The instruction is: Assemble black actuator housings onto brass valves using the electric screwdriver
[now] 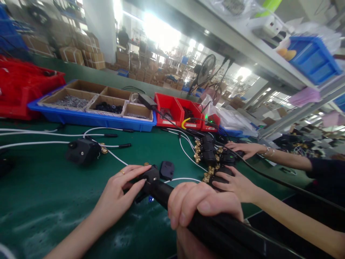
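Observation:
My left hand (115, 194), with a ring on one finger, pinches a small black plastic housing (152, 173) against the green bench. My right hand (205, 203) is wrapped round the thick black body of an electric screwdriver (161, 192), whose front end meets the housing. A blue glow shows just below that end; the tip itself is hidden. Beyond the housing lies a loose black cover (167, 170), with a white cable running near it. Further left, another black housing (83, 151) with a brass fitting rests on the bench.
A co-worker's hands (238, 183) are on black units with brass fittings (208, 154) at the right. A blue tray (107, 123) of small parts and red bins (169, 111) line the back. White cables (56, 143) lie left; a shelf (256, 39) overhangs upper right.

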### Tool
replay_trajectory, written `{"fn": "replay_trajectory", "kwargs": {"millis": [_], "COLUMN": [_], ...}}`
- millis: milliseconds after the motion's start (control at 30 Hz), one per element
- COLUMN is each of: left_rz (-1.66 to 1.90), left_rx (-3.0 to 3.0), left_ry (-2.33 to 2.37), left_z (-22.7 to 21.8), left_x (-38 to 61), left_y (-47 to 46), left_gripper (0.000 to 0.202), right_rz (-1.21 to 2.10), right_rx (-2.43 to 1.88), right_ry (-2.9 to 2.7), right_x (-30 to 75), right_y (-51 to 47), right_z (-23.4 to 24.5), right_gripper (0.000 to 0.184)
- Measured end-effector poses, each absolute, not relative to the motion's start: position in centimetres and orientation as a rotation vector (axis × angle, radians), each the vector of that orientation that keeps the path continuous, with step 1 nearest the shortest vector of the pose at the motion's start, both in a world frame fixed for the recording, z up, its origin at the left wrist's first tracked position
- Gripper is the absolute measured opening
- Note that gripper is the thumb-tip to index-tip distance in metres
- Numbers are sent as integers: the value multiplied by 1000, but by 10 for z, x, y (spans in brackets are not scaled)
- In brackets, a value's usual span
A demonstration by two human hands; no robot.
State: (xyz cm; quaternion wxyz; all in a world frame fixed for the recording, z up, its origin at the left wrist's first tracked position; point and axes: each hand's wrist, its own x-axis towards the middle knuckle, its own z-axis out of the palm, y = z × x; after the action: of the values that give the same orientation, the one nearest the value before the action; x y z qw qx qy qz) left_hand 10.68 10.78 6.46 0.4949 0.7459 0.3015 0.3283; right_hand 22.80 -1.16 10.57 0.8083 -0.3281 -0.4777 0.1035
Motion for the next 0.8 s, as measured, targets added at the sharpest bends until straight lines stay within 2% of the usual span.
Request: {"fn": "replay_trajectory", "kwargs": {"millis": [100,433,800], "left_rz": [815,847,794], "left_rx": [1816,1860,1820], "left_ry": [757,759,718], "left_z": [65,62,60], "left_x": [108,109,104], "left_y": [108,109,108], "left_gripper": [32,33,37], "right_rz": [229,188,209], "right_rx": [-663,-581,-592], "right_ry": [-1060,-1173,-1098], "right_x": [229,234,230], "right_y": [-10,-8,-10], "right_z": [111,130,117], "right_gripper": [15,31,19]}}
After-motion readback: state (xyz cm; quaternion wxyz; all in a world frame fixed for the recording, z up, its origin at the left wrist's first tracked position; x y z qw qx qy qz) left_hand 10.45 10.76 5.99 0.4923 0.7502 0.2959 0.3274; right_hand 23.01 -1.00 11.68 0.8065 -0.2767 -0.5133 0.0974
